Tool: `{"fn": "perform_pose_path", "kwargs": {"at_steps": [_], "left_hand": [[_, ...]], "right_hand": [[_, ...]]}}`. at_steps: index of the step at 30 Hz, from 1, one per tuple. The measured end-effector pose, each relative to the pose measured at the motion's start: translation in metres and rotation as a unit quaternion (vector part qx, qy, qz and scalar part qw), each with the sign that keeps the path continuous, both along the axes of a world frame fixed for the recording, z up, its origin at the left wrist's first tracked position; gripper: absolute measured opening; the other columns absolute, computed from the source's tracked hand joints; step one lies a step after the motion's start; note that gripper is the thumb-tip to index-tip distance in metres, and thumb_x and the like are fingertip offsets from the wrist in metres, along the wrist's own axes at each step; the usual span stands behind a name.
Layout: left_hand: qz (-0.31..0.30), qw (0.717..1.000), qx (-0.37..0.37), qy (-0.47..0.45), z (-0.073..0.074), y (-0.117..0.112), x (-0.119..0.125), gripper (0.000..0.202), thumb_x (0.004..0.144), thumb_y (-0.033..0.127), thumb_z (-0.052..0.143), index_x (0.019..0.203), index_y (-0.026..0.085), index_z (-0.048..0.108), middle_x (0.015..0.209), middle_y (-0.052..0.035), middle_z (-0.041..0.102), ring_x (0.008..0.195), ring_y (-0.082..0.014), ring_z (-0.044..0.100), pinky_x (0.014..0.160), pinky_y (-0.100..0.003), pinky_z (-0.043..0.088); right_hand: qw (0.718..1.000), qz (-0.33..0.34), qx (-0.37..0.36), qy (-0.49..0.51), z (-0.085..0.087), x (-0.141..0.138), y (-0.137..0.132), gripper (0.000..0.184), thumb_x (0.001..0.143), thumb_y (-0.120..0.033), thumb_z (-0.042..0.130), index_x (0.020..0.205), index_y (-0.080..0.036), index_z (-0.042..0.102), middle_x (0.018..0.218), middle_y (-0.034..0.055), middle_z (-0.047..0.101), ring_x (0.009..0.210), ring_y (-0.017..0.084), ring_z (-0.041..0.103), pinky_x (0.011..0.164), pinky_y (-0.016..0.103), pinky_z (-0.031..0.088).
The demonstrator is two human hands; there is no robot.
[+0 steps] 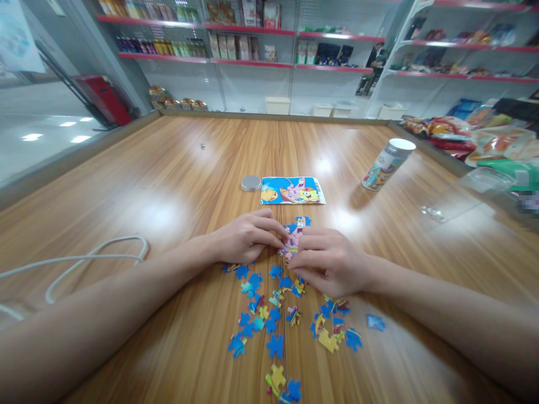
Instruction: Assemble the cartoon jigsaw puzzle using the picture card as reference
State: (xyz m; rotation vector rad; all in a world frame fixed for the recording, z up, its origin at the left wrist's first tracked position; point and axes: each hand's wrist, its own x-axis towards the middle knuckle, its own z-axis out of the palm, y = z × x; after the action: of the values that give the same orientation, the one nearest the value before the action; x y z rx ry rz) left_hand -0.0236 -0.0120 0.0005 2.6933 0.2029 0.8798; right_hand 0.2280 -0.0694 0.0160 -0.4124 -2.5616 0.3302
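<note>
Between my hands lies a small joined section of jigsaw puzzle, showing a pink cartoon figure on blue. My left hand comes in from its left side, fingers closed, with the fingertips on its edge. On the other side my right hand has its fingers curled and pressed at the section's lower right, covering part of it. Loose jigsaw pieces, mostly blue and some yellow, are scattered nearer to me. Just beyond the hands is a picture card with a matching cartoon scene.
A round metal lid lies beside the card. At the right stands a printed cylindrical can. A white cable loops across the table's left. Snack packets pile up beyond the right edge, and stocked shelves line the back.
</note>
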Motion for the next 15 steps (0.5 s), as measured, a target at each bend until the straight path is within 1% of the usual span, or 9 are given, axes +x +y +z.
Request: {"fn": "perform_pose_path", "kwargs": {"at_steps": [2,3,5,7,9,11,12,15], "left_hand": [[0.059,0.996,-0.051,-0.051,0.001,0.003,-0.004,0.038,0.082,0.001,0.049,0.096,0.021,0.077,0.105,-0.0071,0.076,0.092,-0.0181,0.067,0.084,-0.037,0.056],[0.098,0.988,-0.085,-0.08,0.002,0.005,-0.007,0.036,0.082,0.002,0.048,0.092,0.02,0.077,0.103,-0.0068,0.075,0.093,-0.0174,0.068,0.085,-0.036,0.056],[0.174,0.964,-0.162,-0.121,0.002,0.011,-0.012,0.029,0.082,0.006,0.05,0.082,0.017,0.076,0.096,-0.0064,0.073,0.091,-0.0165,0.068,0.085,-0.033,0.054],[0.238,0.934,-0.235,-0.129,0.001,0.017,-0.016,0.022,0.079,0.011,0.054,0.077,0.016,0.075,0.089,-0.0059,0.073,0.087,-0.0166,0.067,0.082,-0.031,0.053],[0.286,0.906,-0.286,-0.123,-0.001,0.021,-0.018,0.019,0.076,0.013,0.055,0.076,0.015,0.075,0.085,-0.005,0.073,0.084,-0.0169,0.066,0.08,-0.031,0.051],[0.311,0.893,-0.302,-0.122,-0.003,0.024,-0.018,0.019,0.074,0.015,0.055,0.076,0.015,0.074,0.083,-0.0041,0.073,0.082,-0.0164,0.065,0.08,-0.031,0.05],[0.315,0.891,-0.302,-0.121,-0.004,0.024,-0.018,0.019,0.075,0.016,0.055,0.076,0.015,0.074,0.083,-0.004,0.073,0.081,-0.0162,0.064,0.079,-0.031,0.05],[0.307,0.903,-0.281,-0.108,-0.005,0.023,-0.016,0.019,0.076,0.017,0.055,0.076,0.016,0.074,0.083,-0.0045,0.072,0.08,-0.0158,0.064,0.078,-0.031,0.05]], "right_hand": [[1.0,-0.007,-0.001,-0.006,-0.002,-0.002,-0.001,0.014,0.094,-0.016,0.055,0.094,-0.022,0.068,0.082,0.0033,0.066,0.078,0.017,0.058,0.074,0.034,0.047],[1.0,-0.016,0.0,-0.003,-0.004,-0.002,-0.001,0.014,0.094,-0.016,0.055,0.094,-0.022,0.068,0.08,0.0032,0.065,0.077,0.017,0.058,0.071,0.033,0.047],[0.999,-0.047,0.003,0.017,-0.008,0.0,0.002,0.013,0.094,-0.017,0.057,0.095,-0.021,0.069,0.08,0.0032,0.066,0.074,0.016,0.058,0.067,0.031,0.046],[0.993,-0.105,-0.002,0.054,-0.013,0.003,0.006,0.012,0.094,-0.018,0.059,0.096,-0.02,0.07,0.08,0.0023,0.068,0.068,0.013,0.058,0.062,0.028,0.045],[0.981,-0.172,-0.019,0.088,-0.016,0.007,0.011,0.014,0.095,-0.017,0.057,0.1,-0.019,0.07,0.08,0.0013,0.069,0.062,0.011,0.057,0.059,0.026,0.043],[0.966,-0.226,-0.05,0.115,-0.018,0.01,0.016,0.019,0.099,-0.018,0.051,0.106,-0.019,0.068,0.077,0.0005,0.067,0.059,0.01,0.055,0.057,0.026,0.042],[0.959,-0.244,-0.07,0.129,-0.019,0.011,0.018,0.022,0.101,-0.019,0.047,0.111,-0.019,0.066,0.074,-0.0002,0.063,0.058,0.011,0.054,0.056,0.026,0.042],[0.936,-0.278,-0.125,0.174,-0.021,0.011,0.023,0.028,0.105,-0.022,0.037,0.123,-0.021,0.058,0.071,-0.002,0.052,0.058,0.012,0.049,0.056,0.027,0.042]]}}
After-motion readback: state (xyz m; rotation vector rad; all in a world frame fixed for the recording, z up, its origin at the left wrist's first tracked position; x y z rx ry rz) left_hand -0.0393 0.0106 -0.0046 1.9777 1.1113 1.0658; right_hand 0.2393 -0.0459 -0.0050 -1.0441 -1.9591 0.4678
